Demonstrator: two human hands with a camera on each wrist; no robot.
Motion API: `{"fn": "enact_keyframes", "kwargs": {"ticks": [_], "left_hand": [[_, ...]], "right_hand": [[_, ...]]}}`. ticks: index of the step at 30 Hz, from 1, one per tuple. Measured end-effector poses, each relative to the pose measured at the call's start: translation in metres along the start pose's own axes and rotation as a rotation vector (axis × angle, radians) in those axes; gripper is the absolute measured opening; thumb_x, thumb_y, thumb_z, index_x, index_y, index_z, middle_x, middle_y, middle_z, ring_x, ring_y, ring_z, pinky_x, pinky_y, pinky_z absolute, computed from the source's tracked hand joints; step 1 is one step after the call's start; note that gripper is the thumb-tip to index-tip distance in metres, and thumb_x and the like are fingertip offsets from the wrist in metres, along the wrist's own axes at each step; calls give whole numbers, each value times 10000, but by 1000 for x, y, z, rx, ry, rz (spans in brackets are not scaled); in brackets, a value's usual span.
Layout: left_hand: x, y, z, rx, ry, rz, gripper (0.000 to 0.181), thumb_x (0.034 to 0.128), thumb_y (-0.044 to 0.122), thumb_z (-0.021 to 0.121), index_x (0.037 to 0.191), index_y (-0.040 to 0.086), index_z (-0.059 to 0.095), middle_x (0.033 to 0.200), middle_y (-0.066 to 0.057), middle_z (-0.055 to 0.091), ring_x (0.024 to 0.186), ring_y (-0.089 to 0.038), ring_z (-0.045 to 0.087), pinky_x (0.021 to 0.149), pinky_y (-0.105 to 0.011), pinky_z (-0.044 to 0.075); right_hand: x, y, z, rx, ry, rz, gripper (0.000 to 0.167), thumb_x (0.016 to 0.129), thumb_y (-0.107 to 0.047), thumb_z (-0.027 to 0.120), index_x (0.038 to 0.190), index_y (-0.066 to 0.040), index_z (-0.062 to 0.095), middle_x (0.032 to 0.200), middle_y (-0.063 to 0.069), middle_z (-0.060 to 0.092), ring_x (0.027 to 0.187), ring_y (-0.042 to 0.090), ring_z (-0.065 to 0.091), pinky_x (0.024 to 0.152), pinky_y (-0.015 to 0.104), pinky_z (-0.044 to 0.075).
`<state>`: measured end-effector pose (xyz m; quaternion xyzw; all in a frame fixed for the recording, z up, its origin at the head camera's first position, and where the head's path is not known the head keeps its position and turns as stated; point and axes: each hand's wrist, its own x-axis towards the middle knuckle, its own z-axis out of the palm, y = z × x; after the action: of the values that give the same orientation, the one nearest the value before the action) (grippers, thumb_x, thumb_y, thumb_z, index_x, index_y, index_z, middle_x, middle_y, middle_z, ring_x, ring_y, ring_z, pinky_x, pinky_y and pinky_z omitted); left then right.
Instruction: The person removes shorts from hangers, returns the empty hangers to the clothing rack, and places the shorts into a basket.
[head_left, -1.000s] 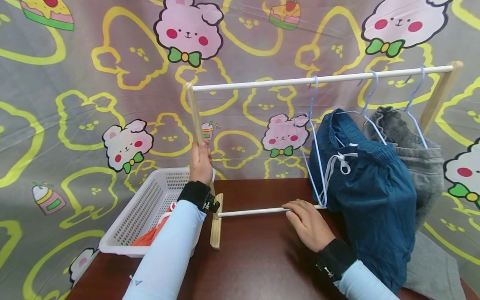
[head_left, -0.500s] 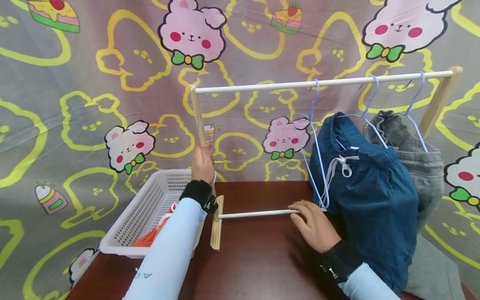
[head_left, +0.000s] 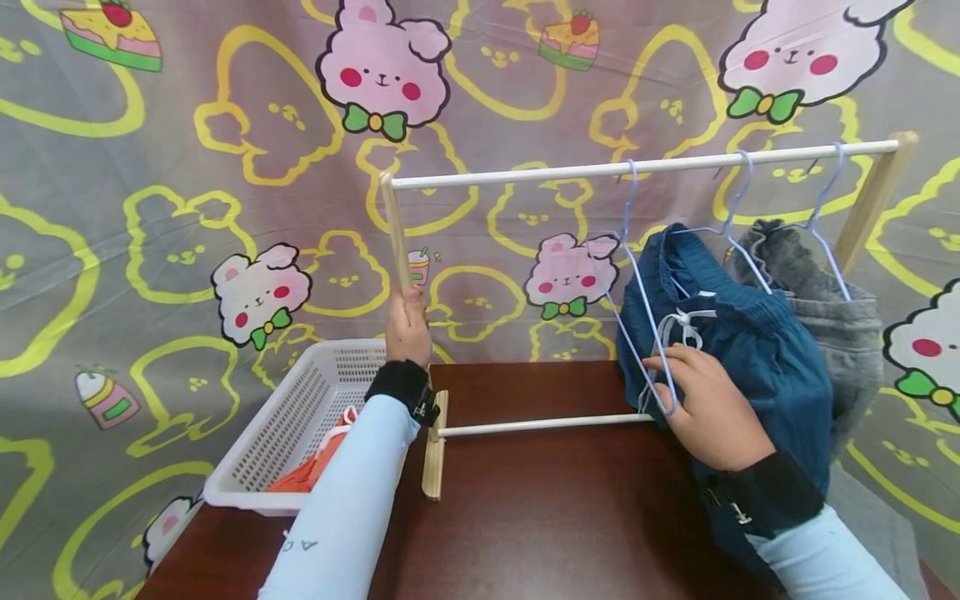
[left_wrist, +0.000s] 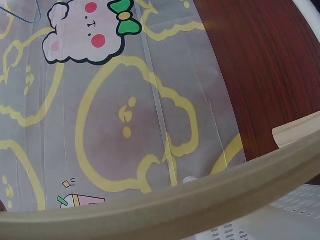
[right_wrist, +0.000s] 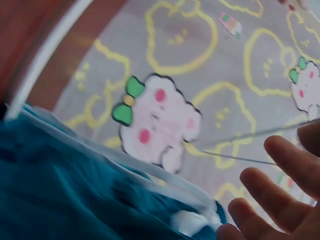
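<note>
My left hand grips the left wooden post of a clothes rack. That post also crosses the lower part of the left wrist view, where the hand is barely visible. My right hand touches the lower end of a bare light-purple wire hanger hooked on the top rail. In the right wrist view its fingers are spread and fairly straight, near the thin wire. Just behind that hand hang blue drawstring shorts on another hanger, partly covered by it. Grey pants hang farthest right.
A white perforated basket stands left of the rack, with an orange garment with white cord inside. The rack's lower bar runs just above the brown table. A patterned cloth hangs behind.
My right hand has moved from the lower bar up and right to the bare hanger. The hanger's lower end has swung right and towards me. My left hand stays on the post.
</note>
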<state>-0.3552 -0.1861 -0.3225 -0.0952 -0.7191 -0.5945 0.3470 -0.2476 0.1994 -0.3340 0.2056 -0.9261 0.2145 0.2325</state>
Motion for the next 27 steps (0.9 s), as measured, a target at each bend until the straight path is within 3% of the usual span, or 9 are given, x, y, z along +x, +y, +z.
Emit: {"fn": "enact_keyframes", "kwargs": {"ticks": [9,14,18,21,24,27], "left_hand": [[0,-1,-2,33,28,-10,393,1107,374,323,1172,26,492,846,-37,439,727,-177,452,667,-311,379],[-3,1,0,44,15,-13,388,1106,373,341,1187,21,486,868,-51,444,748,-200,459,687,-324,378],[-5,0,0,51,21,-17,369,1107,363,352,1182,27,484,863,-61,443,741,-212,454,680,-337,369],[-4,1,0,46,20,-12,403,1101,397,350,1191,27,482,869,-60,441,743,-211,453,676,-341,370],[-2,2,1,40,28,3,445,1098,418,342,1205,12,489,875,-52,448,753,-230,463,676,-340,376],[-3,3,3,37,35,6,427,1103,386,338,1193,0,498,879,-58,463,782,-323,500,687,-344,386]], "right_hand": [[7,-15,-43,-80,184,-116,348,894,-6,660,1242,10,665,1406,245,502,1312,472,412,1056,659,344],[11,-18,-70,-138,322,-152,516,789,40,761,1286,38,623,1524,282,349,1244,512,428,939,682,425],[16,-16,-94,-147,321,-23,658,805,18,770,1407,50,506,1614,251,178,1388,511,278,976,739,364],[22,-10,-109,-154,256,118,742,864,-58,733,1502,52,371,1633,262,86,1468,496,122,992,771,297],[28,1,-116,-151,171,225,820,908,-138,699,1558,54,236,1617,314,53,1461,532,94,989,785,255],[29,13,-115,-144,101,303,906,925,-218,694,1580,51,129,1578,370,99,1401,586,169,978,790,251]]}}
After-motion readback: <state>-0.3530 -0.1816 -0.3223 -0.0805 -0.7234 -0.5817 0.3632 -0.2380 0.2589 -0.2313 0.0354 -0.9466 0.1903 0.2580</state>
